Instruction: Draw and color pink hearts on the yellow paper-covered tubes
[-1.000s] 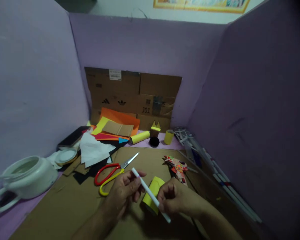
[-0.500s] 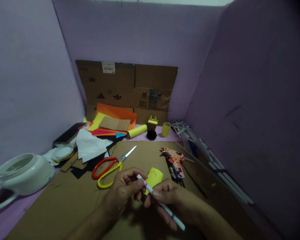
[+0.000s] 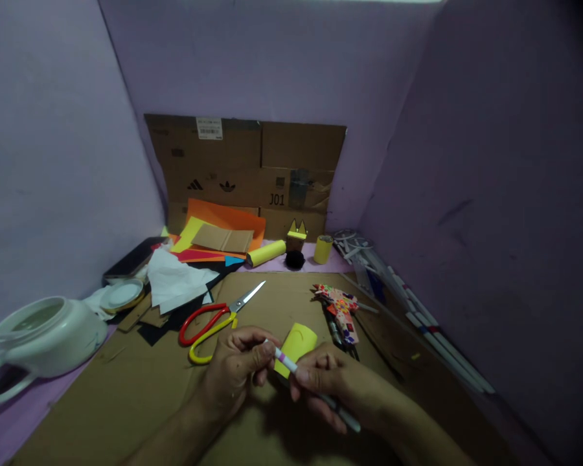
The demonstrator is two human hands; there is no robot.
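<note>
Both my hands hold a white marker pen (image 3: 285, 360) over the brown cardboard sheet (image 3: 126, 395). My left hand (image 3: 236, 369) pinches the pen's upper end, where a purple band shows. My right hand (image 3: 325, 382) is wrapped round the barrel, and the pen's lower end sticks out below it. A yellow paper roll (image 3: 298, 342) lies on the cardboard just behind the pen. Red and yellow scissors (image 3: 214, 321) lie to the left of my left hand.
A white kettle (image 3: 43, 336) stands at the far left by a lid (image 3: 122, 294). Coloured papers (image 3: 214, 243), small yellow tubes (image 3: 267, 253) and a black pom-pom (image 3: 295, 259) lie before a cardboard box flap (image 3: 252, 175). Patterned sticks (image 3: 340, 310) and white pens (image 3: 432, 336) lie right. Purple walls enclose three sides.
The view dipped downward. My hands have come closer together on the pen, and a purple band now shows near its upper end where it was plain white a second ago.
</note>
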